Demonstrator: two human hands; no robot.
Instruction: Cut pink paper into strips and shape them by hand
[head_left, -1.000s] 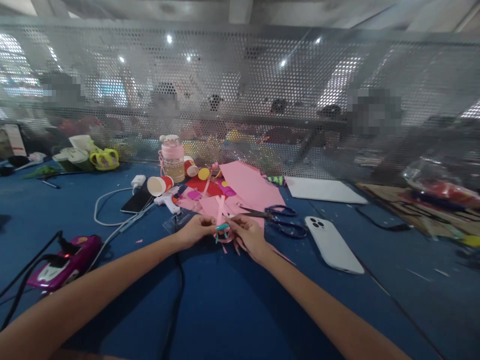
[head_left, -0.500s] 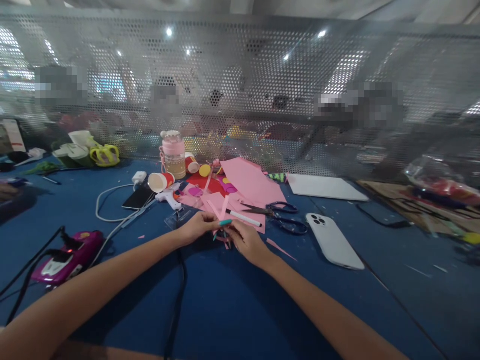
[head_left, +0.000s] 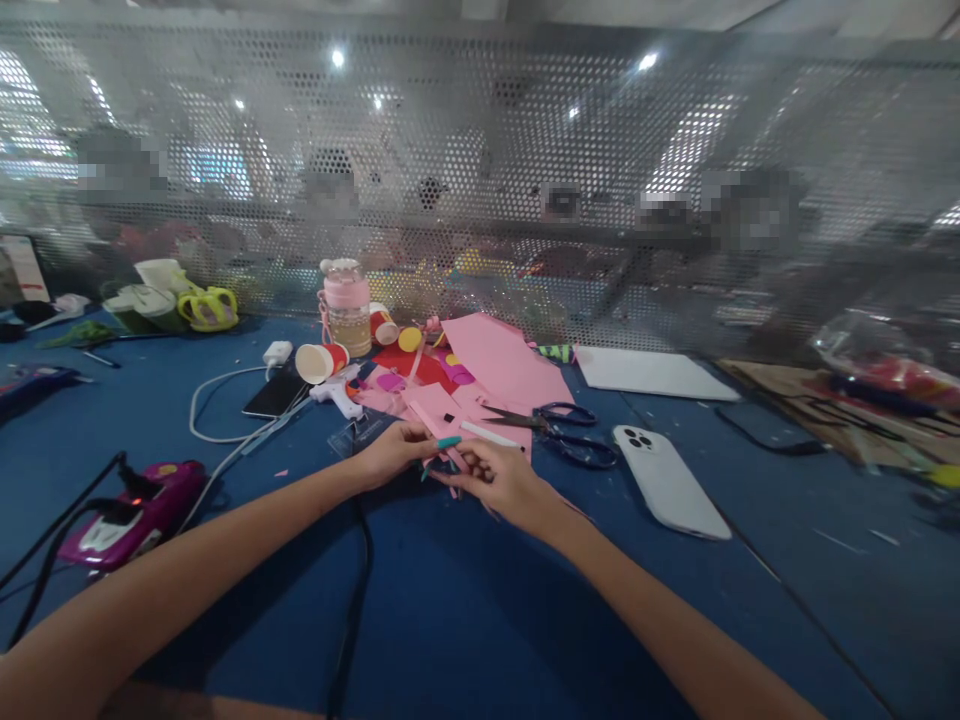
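Both hands meet over the blue desk (head_left: 480, 620), just in front of the pink paper pile (head_left: 495, 375). Left hand (head_left: 390, 455) and right hand (head_left: 502, 478) are both pinched on a thin pink paper strip (head_left: 439, 428), long and narrow, with a teal-tipped bit beside it. Scissors (head_left: 559, 428) lie near the right hand.

Blue table (head_left: 465, 620) with pink paper (head_left: 506, 368), scissors (head_left: 559, 428), white phone (head_left: 670, 482), purple glue gun (head_left: 131, 512).

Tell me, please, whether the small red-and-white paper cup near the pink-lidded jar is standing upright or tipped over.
Tipped over. The small red-and-white paper cup lies on its side on the blue table, its white open mouth facing left, beside the pink-lidded jar.
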